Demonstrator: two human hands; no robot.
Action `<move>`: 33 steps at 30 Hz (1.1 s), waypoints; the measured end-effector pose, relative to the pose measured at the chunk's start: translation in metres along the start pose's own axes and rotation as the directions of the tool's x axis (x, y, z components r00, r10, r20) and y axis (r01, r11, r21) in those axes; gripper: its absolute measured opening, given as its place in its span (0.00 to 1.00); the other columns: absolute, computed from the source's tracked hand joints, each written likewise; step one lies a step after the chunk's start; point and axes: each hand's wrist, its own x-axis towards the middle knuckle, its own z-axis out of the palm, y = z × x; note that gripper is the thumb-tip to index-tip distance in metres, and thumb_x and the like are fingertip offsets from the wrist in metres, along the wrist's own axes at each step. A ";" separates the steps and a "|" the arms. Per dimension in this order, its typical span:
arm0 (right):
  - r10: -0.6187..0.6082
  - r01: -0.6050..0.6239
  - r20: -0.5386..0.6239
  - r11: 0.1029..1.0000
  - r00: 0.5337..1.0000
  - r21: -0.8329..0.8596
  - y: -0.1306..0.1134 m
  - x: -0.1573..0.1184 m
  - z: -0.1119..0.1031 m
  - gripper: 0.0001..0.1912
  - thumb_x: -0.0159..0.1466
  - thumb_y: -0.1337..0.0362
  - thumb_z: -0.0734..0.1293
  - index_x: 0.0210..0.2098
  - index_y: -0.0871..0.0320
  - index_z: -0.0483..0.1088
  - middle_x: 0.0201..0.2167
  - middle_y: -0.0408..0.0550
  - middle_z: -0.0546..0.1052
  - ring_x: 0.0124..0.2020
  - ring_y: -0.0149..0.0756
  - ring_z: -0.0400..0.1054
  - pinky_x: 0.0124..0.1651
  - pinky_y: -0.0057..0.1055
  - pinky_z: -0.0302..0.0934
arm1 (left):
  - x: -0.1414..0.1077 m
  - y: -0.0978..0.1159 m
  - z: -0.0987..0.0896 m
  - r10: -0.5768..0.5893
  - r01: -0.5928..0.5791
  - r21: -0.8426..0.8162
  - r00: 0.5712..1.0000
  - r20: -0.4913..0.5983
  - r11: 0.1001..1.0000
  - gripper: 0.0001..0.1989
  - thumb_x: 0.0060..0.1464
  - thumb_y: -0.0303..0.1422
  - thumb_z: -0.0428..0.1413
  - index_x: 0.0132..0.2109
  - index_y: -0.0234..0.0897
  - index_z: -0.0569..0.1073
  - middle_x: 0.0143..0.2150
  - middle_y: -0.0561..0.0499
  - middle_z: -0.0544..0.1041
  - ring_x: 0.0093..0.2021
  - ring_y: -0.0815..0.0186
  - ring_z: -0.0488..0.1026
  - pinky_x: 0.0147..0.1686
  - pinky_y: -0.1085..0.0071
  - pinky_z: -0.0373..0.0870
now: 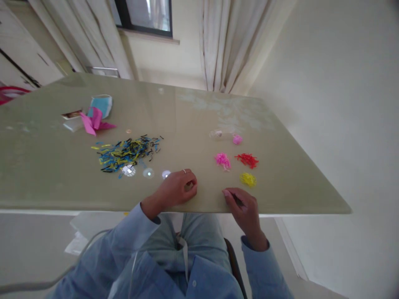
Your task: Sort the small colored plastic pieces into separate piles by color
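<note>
Your right hand: fingers together; left hand: can't tell. Far reach could mix yellow pile, red pile.

The person is wearing a blue shirt with long sleeves and a small round button on the front. Pale blue-green trousers are showing, a light drawstring hanging at the waist. A slim ring is circling one left-hand finger.
</note>
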 end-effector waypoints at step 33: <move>-0.322 0.651 0.772 0.743 0.548 -0.152 -0.134 0.187 0.204 0.14 0.68 0.64 0.61 0.41 0.56 0.79 0.41 0.51 0.77 0.41 0.38 0.69 0.40 0.31 0.56 | -0.024 -0.009 -0.010 -0.037 -0.009 -0.309 0.989 -0.143 0.951 0.08 0.54 0.33 0.59 0.31 0.33 0.79 0.27 0.49 0.80 0.25 0.68 0.70 0.26 0.72 0.55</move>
